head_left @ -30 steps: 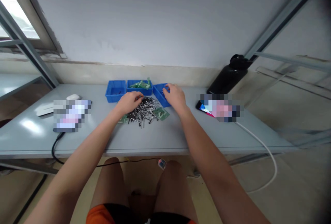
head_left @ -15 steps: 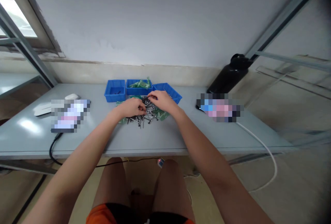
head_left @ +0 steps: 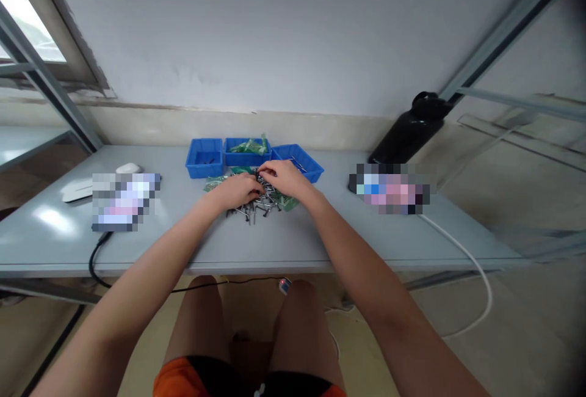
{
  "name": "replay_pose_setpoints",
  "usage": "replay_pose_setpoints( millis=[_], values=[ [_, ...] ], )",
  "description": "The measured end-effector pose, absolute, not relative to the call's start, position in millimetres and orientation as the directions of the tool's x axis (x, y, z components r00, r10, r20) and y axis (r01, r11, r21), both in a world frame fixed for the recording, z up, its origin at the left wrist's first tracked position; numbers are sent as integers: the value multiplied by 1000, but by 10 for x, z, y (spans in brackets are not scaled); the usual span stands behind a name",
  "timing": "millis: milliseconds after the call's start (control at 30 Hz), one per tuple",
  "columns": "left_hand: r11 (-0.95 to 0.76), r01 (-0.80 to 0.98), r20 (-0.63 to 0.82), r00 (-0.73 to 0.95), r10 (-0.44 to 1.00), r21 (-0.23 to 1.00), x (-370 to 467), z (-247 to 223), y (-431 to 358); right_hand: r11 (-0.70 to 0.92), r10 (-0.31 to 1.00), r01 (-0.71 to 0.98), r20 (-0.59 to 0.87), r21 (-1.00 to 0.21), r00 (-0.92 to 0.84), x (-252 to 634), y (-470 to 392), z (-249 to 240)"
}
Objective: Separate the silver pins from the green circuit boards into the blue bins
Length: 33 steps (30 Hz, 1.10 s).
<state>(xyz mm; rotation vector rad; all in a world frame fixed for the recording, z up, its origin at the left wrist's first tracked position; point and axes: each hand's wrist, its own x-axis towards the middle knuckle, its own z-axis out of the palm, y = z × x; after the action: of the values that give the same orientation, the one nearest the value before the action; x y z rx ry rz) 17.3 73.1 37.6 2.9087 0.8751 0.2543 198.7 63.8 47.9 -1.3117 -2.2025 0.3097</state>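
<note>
The front edge of the table (head_left: 265, 247) comes first, with a bare strip up to the pile of metal fasteners (head_left: 259, 207). Open tabletop also lies left and right of the pile, reaching a phone (head_left: 126, 203) and another phone (head_left: 389, 192). At the pile, the left hand (head_left: 237, 190) and right hand (head_left: 286, 178) have curled fingers; whether they grasp any piece cannot be told. The pile looks loose, silvery-shanked, dark-headed, flanked by green packets (head_left: 288, 204). Just behind it stand blue trays (head_left: 205, 171), then the wall (head_left: 274, 49).

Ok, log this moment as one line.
left hand: at fastener pile; right hand: at fastener pile; middle blue bin: green packaging; right blue bin: slender pieces
</note>
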Motion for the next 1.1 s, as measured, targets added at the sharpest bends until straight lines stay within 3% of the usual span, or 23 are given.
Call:
replay_pose_setpoints(
  millis=[233,400,533,867,1100],
  values=[
    [-819,552,201,794,573,156,173,401,739,502,860,733,358,-459,-365,1995,638,496],
    [-715,667,402,608,685,209,86,499,773,552,824,703,423,-449,-376,2011,639,510],
    [-643,723,464,493,736,252,65,550,764,551,825,711,414,-437,-384,2008,621,528],
    [-675,616,602,374,705,407,109,565,780,554,826,666,424,-499,-370,2007,623,517],
    [-687,537,592,374,714,489,116,546,800,573,812,617,472,-539,-342,1986,630,518]
  ],
)
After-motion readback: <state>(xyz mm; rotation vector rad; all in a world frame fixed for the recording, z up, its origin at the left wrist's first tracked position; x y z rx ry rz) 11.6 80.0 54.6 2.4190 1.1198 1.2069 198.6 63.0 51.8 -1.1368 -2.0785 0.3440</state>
